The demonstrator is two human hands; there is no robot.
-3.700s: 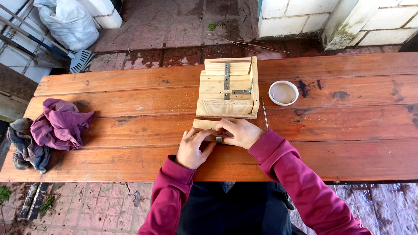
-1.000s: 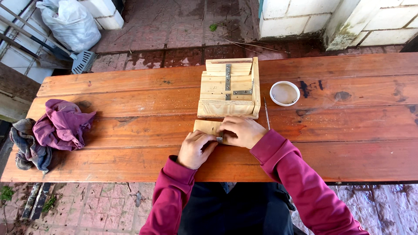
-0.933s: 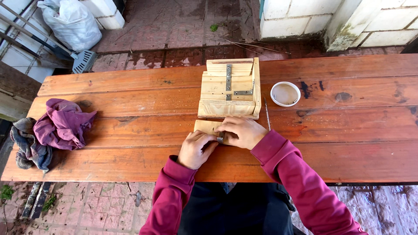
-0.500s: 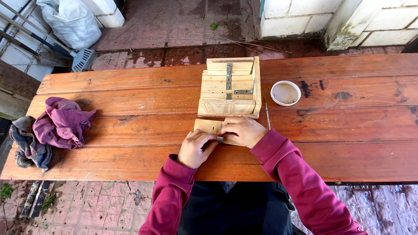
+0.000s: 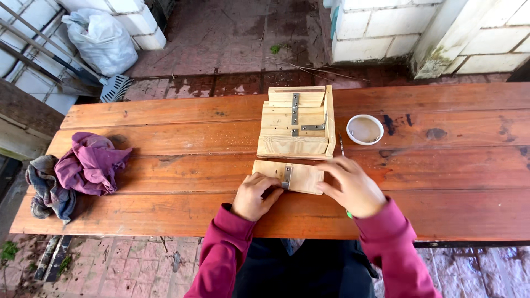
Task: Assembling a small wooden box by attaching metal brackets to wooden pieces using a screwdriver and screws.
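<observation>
While both hands press on it, the small wooden board (image 5: 292,177) lies flat on the counter (image 5: 165,165). Left hand (image 5: 254,195) has its grip clenched over the board's near-left edge, fingertips at a metal bracket (image 5: 287,176). Right hand (image 5: 351,186) grasps the board's right end. Just beyond both grips stands a wooden box (image 5: 298,122); right of it, a white bowl (image 5: 365,129).

White sack (image 5: 102,41) on ground, far left.
</observation>
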